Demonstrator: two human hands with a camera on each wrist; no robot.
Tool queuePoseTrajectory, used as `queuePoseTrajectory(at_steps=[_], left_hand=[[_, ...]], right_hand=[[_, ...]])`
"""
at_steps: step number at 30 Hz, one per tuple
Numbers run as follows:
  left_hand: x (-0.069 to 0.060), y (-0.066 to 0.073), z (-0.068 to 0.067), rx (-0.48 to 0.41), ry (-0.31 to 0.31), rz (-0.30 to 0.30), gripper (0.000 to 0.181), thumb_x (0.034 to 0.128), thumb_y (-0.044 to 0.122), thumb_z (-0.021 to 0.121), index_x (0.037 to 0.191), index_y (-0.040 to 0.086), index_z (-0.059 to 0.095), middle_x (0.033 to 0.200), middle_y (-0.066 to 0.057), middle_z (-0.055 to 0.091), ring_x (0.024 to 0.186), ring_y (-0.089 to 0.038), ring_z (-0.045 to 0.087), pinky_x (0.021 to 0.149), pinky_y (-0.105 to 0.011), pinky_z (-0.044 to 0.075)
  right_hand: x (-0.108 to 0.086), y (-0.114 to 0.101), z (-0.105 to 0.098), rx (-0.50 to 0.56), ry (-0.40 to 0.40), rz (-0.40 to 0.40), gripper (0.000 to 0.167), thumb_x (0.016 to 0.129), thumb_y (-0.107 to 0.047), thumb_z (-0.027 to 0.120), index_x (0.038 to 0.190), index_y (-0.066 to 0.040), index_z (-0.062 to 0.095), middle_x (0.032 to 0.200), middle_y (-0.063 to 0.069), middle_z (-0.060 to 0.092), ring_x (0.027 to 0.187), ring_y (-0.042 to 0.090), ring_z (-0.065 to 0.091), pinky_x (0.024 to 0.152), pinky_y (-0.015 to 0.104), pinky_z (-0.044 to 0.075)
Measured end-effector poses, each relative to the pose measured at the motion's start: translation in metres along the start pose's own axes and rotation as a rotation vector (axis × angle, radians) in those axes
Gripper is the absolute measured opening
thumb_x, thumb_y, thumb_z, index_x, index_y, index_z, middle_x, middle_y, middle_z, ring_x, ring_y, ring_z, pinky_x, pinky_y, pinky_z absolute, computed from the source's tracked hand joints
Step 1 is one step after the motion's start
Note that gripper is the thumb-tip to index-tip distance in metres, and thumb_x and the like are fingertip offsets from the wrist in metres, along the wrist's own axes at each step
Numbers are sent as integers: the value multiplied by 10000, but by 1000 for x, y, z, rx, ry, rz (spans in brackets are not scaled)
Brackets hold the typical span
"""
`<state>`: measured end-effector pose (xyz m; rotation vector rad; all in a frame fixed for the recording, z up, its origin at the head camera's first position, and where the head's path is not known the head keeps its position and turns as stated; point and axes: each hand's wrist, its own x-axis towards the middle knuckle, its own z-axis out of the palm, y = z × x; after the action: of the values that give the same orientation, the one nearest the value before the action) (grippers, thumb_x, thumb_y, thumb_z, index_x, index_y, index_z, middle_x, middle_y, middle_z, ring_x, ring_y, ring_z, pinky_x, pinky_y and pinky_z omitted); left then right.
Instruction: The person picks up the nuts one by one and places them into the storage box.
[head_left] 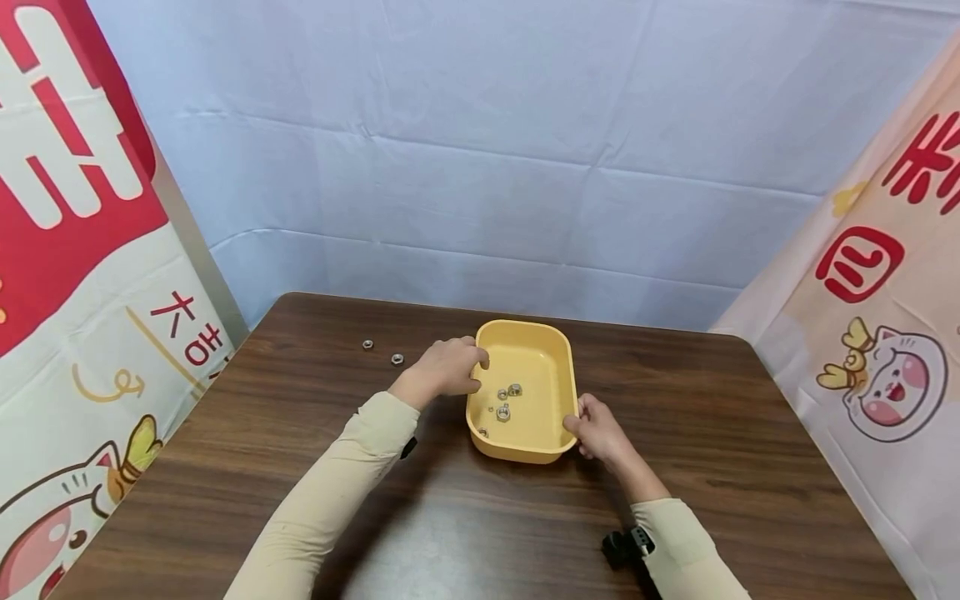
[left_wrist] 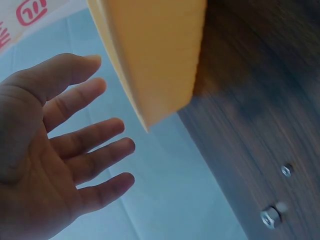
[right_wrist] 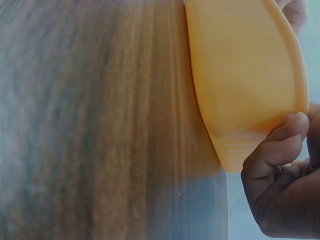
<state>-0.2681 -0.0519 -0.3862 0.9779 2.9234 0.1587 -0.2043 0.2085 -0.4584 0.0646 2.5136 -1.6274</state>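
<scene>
A yellow plastic bin (head_left: 522, 454) sits on the table with several metal nuts (head_left: 503, 413) lying inside. My right hand (head_left: 597, 432) pinches the bin's right rim near the front corner; in the right wrist view the fingers of that hand (right_wrist: 280, 170) are curled at the rim of the bin (right_wrist: 245, 70). At the left rim hovers my left hand (head_left: 450, 367), its fingers spread and slightly bent. Seen from the left wrist, this hand (left_wrist: 65, 145) holds nothing, with a gap between its fingertips and the bin wall (left_wrist: 155, 60).
Left of the bin, two nuts lie on the dark wooden table (head_left: 675, 375): one nut (head_left: 397, 359) nearer the left hand, another nut (head_left: 367, 343) farther away. Behind the table hangs a pale blue cloth (head_left: 480, 183). Printed cloths (head_left: 885, 375) flank both sides.
</scene>
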Motion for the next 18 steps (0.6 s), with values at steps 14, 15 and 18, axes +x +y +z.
queuePoseTrajectory(at_steps=[14,15,18], left_hand=[[-27,-30,11,-121,14,-49,291,829,229,707,1101,132,669,1025,-25,561,910,-197,541,730,-370,471],[-29,-32,12,-125,13,-56,292,827,226,710,1099,128,670,1022,-28,559,901,-198,540,721,-373,471],[-34,-40,16,-117,8,-74,290,824,229,712,1091,124,670,1009,-31,559,868,-194,533,701,-369,467]], right_hand=[[-5,-2,-2,8,-17,-67,115,773,-2,487,787,-36,379,559,42,445,385,121,390,354,220,331],[-6,-2,-2,10,-19,-76,114,769,-8,487,783,-39,378,557,38,445,384,119,389,353,219,331],[-6,-2,-1,21,-22,-81,113,768,-14,486,783,-40,377,557,38,449,385,118,387,355,216,327]])
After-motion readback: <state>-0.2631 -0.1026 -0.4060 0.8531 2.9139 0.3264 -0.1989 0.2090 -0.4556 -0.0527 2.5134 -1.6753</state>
